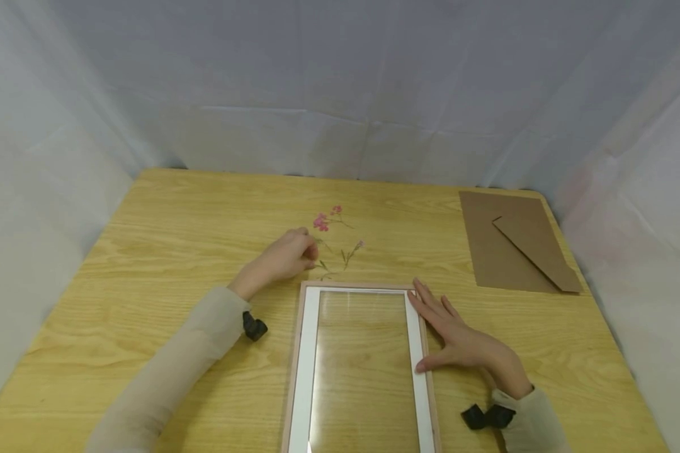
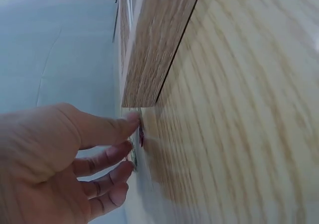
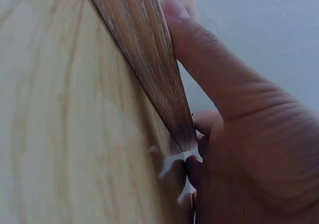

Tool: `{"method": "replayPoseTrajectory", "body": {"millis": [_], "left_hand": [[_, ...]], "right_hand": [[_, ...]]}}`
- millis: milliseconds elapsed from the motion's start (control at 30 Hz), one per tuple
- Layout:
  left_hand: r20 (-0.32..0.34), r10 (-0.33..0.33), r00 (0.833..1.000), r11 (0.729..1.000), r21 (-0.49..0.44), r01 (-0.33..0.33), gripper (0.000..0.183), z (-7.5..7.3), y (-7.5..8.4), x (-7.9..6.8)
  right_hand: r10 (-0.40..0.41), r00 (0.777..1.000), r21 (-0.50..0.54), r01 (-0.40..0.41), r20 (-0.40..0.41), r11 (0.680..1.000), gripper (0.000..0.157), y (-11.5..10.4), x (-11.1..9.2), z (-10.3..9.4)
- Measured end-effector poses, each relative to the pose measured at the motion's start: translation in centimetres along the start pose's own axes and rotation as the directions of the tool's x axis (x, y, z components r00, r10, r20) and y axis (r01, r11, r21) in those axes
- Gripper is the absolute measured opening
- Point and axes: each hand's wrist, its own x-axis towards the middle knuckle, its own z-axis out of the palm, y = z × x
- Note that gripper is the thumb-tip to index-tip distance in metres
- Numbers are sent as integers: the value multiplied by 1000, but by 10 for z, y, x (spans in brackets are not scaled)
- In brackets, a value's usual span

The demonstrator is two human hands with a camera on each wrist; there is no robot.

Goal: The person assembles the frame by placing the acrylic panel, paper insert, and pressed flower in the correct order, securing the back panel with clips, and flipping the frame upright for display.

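Note:
A picture frame (image 1: 301,377) with a pale wooden edge, white inner border and clear pane lies at the table's near middle. Beyond its far edge, my left hand (image 1: 288,255) bends its fingers down at a thin green sprig (image 1: 324,269). The left wrist view has the thumb and bent fingers (image 2: 119,171) close by the frame's corner, with small dried flowers behind; I cannot tell whether they pinch a stem. My right hand (image 1: 450,336) rests spread on the frame's far right corner and side, its thumb (image 3: 174,7) along the wooden edge.
Pink dried flowers (image 1: 321,221) and a purple-tipped sprig (image 1: 351,251) lie past the frame. At the back right lies a brown backing board (image 1: 487,251) with a folded stand strip (image 1: 535,255). White curtains (image 1: 340,82) surround the wooden table (image 1: 147,251).

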Motion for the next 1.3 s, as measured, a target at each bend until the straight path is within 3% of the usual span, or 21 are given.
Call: {"method": "replayPoseTrajectory", "body": {"millis": [133,300,700,867,1033,1133,1300], "left_hand": [[47,18,999,993,119,-24,5,0,6,3],[97,15,995,963,266,-41,10,1,12,3],[94,118,988,898,415,-147,16,0,13,-5],[130,109,986,833,529,-162,35,1,16,-5],[116,135,984,765,619,-178,29,6,18,-6],[109,137,985,768,616,-174,30,7,18,-7],[116,86,990,816,561,-137,42,2,20,-5]], "right_hand": [[-1,1000,1,1,0,1000,122,0,0,0],[-12,1000,2,12,0,1000,121,3,0,1],[-9,1000,5,9,-3,1000,122,-1,0,0],[-7,1000,6,7,-4,1000,121,0,0,1],[-9,1000,-9,9,-5,1000,121,1,1,1],[-11,1000,-10,11,-6,1000,121,2,0,1],[-10,1000,-11,9,-9,1000,121,3,-1,1]]}}
